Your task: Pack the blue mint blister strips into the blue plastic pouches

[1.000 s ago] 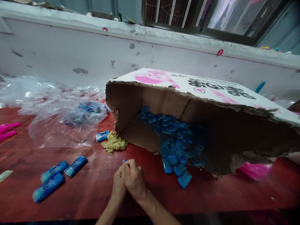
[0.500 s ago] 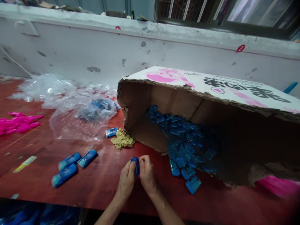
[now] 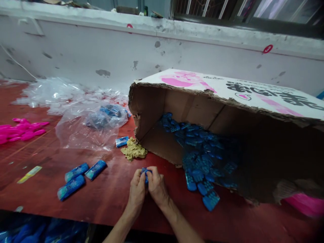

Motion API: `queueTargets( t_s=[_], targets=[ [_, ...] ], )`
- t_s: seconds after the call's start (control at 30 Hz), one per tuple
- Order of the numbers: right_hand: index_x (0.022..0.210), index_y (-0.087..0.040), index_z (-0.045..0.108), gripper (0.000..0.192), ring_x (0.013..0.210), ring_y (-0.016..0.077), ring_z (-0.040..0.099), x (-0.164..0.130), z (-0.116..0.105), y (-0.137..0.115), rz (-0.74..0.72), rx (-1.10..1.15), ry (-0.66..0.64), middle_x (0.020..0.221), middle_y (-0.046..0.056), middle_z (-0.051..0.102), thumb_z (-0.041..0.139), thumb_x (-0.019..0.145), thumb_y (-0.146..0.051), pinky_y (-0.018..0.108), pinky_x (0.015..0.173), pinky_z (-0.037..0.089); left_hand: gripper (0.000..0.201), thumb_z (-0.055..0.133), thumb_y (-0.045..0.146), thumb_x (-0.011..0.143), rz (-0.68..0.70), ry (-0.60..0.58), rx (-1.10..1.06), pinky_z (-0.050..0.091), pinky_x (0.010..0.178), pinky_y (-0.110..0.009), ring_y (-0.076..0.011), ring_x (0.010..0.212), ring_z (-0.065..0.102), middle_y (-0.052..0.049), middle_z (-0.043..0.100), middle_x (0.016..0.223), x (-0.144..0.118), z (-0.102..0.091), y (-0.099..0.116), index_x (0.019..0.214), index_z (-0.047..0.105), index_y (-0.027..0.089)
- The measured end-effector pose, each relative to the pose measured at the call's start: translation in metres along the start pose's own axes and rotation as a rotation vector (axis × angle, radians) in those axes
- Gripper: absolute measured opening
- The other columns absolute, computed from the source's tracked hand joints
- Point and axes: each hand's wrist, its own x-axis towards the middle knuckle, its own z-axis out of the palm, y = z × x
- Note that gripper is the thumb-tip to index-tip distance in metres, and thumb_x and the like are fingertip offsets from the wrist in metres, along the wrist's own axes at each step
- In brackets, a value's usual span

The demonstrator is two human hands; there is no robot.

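Observation:
My left hand and my right hand meet above the front of the red table, fingers closed in a pinch. Between them is a small blue packet, bunched up and mostly covered by the fingers. A crumpled yellowish cloth lies beyond the hands, touching a flat blue-and-white packet. To the left rest three printed blue packets. Right of my hands, a torn-edged cardboard box lies on its side, with many blue pieces with bumpy faces inside and spilling from its opening.
A clear plastic bag holding blue items lies at the back left, before a heap of transparent pieces. Bright pink pieces sit at the far left, near a yellow-and-white strip. Something pink lies right of the box.
My fingers have drawn closer together over the blue packet, which now looks more bunched. The whole view has shifted slightly; the other things lie as before.

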Motion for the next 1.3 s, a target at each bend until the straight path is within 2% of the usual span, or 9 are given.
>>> queueTargets(
  t_s=[0.13, 0.37, 0.53, 0.67, 0.73, 0.9, 1.07, 1.2, 1.3],
  targets=[
    [0.097, -0.017, 0.051, 0.022, 0.071, 0.0148, 0.062, 0.012, -0.01, 0.006, 0.08, 0.037, 0.038, 0.084, 0.006, 0.065, 0.033, 0.088, -0.024, 0.021, 0.06, 0.045, 0.017, 0.051, 0.035, 0.073, -0.007, -0.026, -0.011, 0.039, 0.05, -0.021, -0.0094, 0.054, 0.047, 0.005, 0.05, 0.063, 0.005, -0.004, 0.004, 0.078, 0.05, 0.019],
    [0.082, -0.018, 0.053, 0.015, 0.06, 0.0133, 0.058, 0.034, -0.011, 0.027, 0.154, -0.018, -0.022, 0.067, 0.0, 0.062, 0.039, 0.082, -0.022, 0.02, 0.053, 0.042, 0.021, 0.045, 0.034, 0.072, -0.072, -0.062, 0.204, 0.037, 0.036, -0.021, -0.0093, 0.04, 0.043, 0.007, 0.047, 0.057, 0.034, 0.0, -0.005, 0.087, 0.047, 0.019],
    [0.08, -0.017, 0.055, 0.011, 0.068, 0.0143, 0.061, 0.049, -0.007, 0.037, 0.201, -0.187, -0.048, 0.072, 0.002, 0.065, 0.044, 0.08, -0.016, 0.02, 0.058, 0.042, 0.033, 0.05, 0.019, 0.067, -0.022, -0.067, 0.398, 0.047, 0.057, -0.027, -0.0148, 0.063, 0.057, -0.001, 0.059, 0.075, 0.055, 0.001, -0.01, 0.1, 0.049, 0.018],
    [0.09, -0.016, 0.055, 0.011, 0.078, 0.0193, 0.063, 0.049, -0.006, 0.03, 0.226, -0.381, -0.055, 0.082, 0.009, 0.068, 0.049, 0.081, -0.018, 0.024, 0.064, 0.042, 0.043, 0.052, 0.014, 0.067, 0.004, -0.083, 0.58, 0.043, 0.075, -0.036, -0.0223, 0.086, 0.057, -0.008, 0.059, 0.093, 0.054, -0.004, -0.001, 0.109, 0.05, 0.019],
    [0.096, -0.016, 0.054, 0.016, 0.078, 0.0223, 0.064, 0.046, -0.005, 0.026, 0.242, -0.483, -0.056, 0.082, 0.012, 0.068, 0.051, 0.082, -0.022, 0.027, 0.063, 0.041, 0.04, 0.048, 0.016, 0.071, 0.061, -0.11, 0.786, 0.04, 0.079, -0.04, -0.0257, 0.092, 0.054, -0.011, 0.057, 0.099, 0.05, -0.007, 0.004, 0.111, 0.051, 0.02],
    [0.098, -0.016, 0.052, 0.019, 0.077, 0.0245, 0.064, 0.036, -0.008, 0.02, 0.238, -0.647, -0.059, 0.087, 0.013, 0.066, 0.051, 0.084, -0.03, 0.029, 0.058, 0.042, 0.037, 0.037, 0.024, 0.083, 0.442, -0.263, 1.354, 0.035, 0.085, -0.042, -0.0268, 0.103, 0.045, -0.013, 0.052, 0.111, 0.05, -0.012, -0.005, 0.117, 0.051, 0.024],
    [0.115, -0.025, 0.046, 0.031, 0.081, 0.0205, 0.062, 0.021, -0.018, 0.015, 0.128, -0.73, -0.094, 0.099, 0.008, 0.06, 0.051, 0.084, -0.026, 0.026, 0.056, 0.042, 0.042, 0.039, 0.029, 0.083, 0.524, -0.257, 1.387, 0.034, 0.087, -0.04, -0.0265, 0.107, 0.041, -0.013, 0.051, 0.115, 0.06, -0.017, -0.015, 0.123, 0.046, 0.02],
    [0.101, -0.027, 0.056, 0.019, 0.081, 0.0211, 0.058, 0.003, -0.018, 0.013, 0.027, -0.814, -0.141, 0.088, 0.006, 0.059, 0.05, 0.084, -0.021, 0.027, 0.059, 0.042, 0.038, 0.037, 0.027, 0.083, 0.537, -0.275, 1.387, 0.037, 0.083, -0.038, -0.0248, 0.1, 0.046, -0.012, 0.053, 0.111, 0.063, -0.016, -0.01, 0.119, 0.05, 0.022],
    [0.103, -0.028, 0.056, 0.022, 0.079, 0.021, 0.056, -0.006, -0.016, 0.013, 0.025, -0.829, -0.13, 0.086, 0.006, 0.059, 0.051, 0.083, -0.02, 0.028, 0.062, 0.041, 0.034, 0.038, 0.029, 0.083, 0.549, -0.253, 1.371, 0.038, 0.08, -0.036, -0.0239, 0.095, 0.048, -0.01, 0.057, 0.104, 0.064, -0.016, -0.005, 0.112, 0.055, 0.022]
  ],
)
